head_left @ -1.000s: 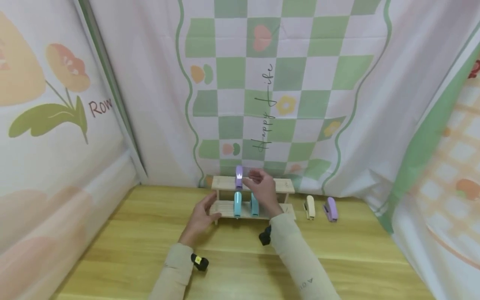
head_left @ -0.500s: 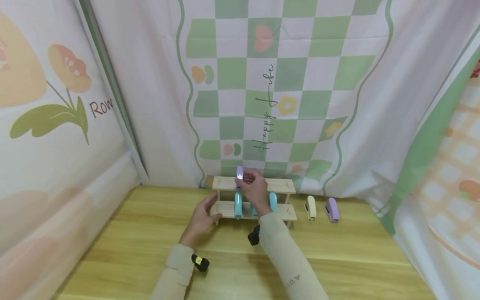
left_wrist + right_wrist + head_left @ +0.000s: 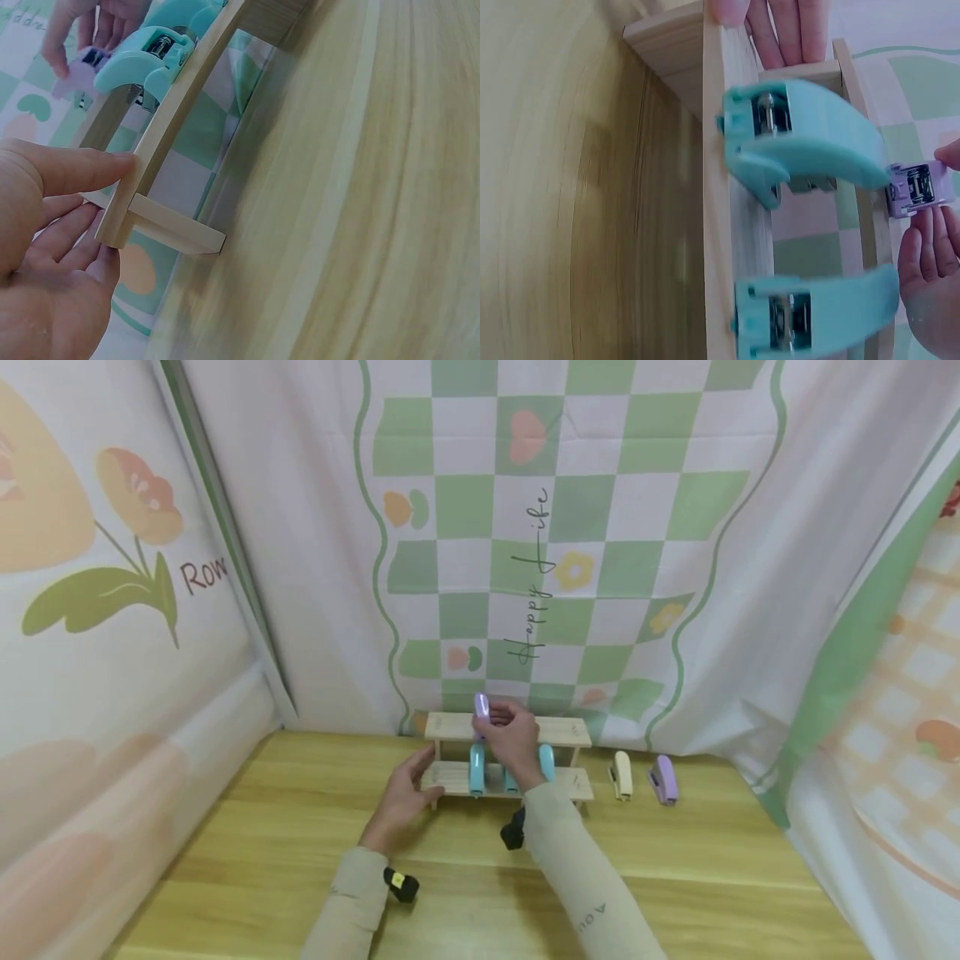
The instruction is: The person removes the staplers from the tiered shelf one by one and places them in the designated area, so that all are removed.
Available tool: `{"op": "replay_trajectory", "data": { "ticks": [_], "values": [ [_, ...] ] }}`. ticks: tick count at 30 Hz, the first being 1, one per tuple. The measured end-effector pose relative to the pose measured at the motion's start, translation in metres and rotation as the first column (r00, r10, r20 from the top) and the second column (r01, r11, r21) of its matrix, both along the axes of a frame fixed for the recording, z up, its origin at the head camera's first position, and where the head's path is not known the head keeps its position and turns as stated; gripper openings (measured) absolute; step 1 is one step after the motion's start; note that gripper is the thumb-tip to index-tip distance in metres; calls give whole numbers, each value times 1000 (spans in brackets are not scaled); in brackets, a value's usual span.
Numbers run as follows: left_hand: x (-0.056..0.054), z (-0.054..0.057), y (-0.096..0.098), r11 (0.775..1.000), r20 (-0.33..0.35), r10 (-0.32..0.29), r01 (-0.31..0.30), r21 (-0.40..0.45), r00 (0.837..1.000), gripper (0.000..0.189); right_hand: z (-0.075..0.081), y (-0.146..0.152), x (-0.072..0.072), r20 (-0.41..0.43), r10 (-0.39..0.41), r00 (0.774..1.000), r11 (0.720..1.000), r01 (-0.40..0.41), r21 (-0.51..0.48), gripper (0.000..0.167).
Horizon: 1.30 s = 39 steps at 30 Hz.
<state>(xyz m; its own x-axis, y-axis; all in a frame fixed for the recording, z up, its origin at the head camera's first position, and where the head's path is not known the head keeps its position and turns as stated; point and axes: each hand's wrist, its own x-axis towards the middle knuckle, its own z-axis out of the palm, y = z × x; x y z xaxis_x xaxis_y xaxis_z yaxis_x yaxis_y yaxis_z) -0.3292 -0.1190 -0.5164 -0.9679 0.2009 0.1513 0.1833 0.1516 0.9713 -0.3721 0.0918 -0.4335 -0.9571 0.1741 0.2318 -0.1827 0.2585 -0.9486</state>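
Observation:
My right hand [image 3: 516, 739] pinches a purple stapler [image 3: 482, 705] at the upper tier of a small two-tier wooden shelf [image 3: 561, 730]. In the right wrist view that purple stapler [image 3: 921, 184] sits between thumb and fingers, its front end by the upper board. My left hand [image 3: 396, 797] grips the shelf's left end; in the left wrist view the thumb [image 3: 90, 171] presses the lower board's front edge, with fingers behind it. On the lower tier stand a left teal stapler [image 3: 476, 768], a middle one partly behind my right hand, and a right teal stapler [image 3: 547, 763].
Right of the shelf, a cream stapler [image 3: 621, 775] and another purple stapler [image 3: 663, 779] stand on the wooden table [image 3: 450, 893]. A checked green-and-white curtain [image 3: 517, 568] hangs close behind the shelf. More printed cloth borders both sides.
My right hand has moved left onto the purple stapler and taken hold of it. The stapler now leans slightly. The left hand stays on the shelf end.

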Motion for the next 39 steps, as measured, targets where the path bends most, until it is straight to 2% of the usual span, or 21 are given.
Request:
{"op": "replay_trajectory", "data": {
  "ticks": [5, 11, 15, 20, 26, 30, 32, 35, 39],
  "values": [
    [2, 2, -2, 1000, -8, 1, -1, 5, 1000, 80, 6, 14, 4, -43, 12, 999, 1000, -13, -23, 38],
    [1, 6, -6, 999, -28, 30, -31, -24, 999, 80, 16, 44, 9, -102, 7, 995, 1000, -5, 14, 40],
    [-1, 6, -8, 999, -45, 30, -32, -31, 999, 80, 18, 77, 16, -88, -2, 996, 1000, 5, 25, 42],
    [-3, 4, -6, 999, -46, 19, -20, -38, 999, 79, 17, 134, 35, -68, -51, 996, 993, 58, 102, 44],
    [-2, 4, -5, 999, -44, 18, -19, -26, 999, 78, 5, 211, 61, -41, -132, 990, 960, 137, 243, 49],
    [-2, 1, -5, 999, -44, 11, -13, -41, 999, 78, -10, 265, 70, -61, -211, 975, 923, 220, 316, 50],
    [-1, -1, -5, 999, -36, 8, -9, -51, 999, 79, -18, 290, 74, -65, -228, 972, 915, 236, 326, 50],
    [-1, -1, -3, 998, -39, 3, -5, -61, 999, 79, -28, 319, 78, -52, -249, 967, 911, 252, 327, 50],
    [-2, -1, -2, 998, -33, 2, -4, -67, 999, 79, -37, 343, 83, -10, -263, 965, 893, 247, 376, 50]
  ]
}}
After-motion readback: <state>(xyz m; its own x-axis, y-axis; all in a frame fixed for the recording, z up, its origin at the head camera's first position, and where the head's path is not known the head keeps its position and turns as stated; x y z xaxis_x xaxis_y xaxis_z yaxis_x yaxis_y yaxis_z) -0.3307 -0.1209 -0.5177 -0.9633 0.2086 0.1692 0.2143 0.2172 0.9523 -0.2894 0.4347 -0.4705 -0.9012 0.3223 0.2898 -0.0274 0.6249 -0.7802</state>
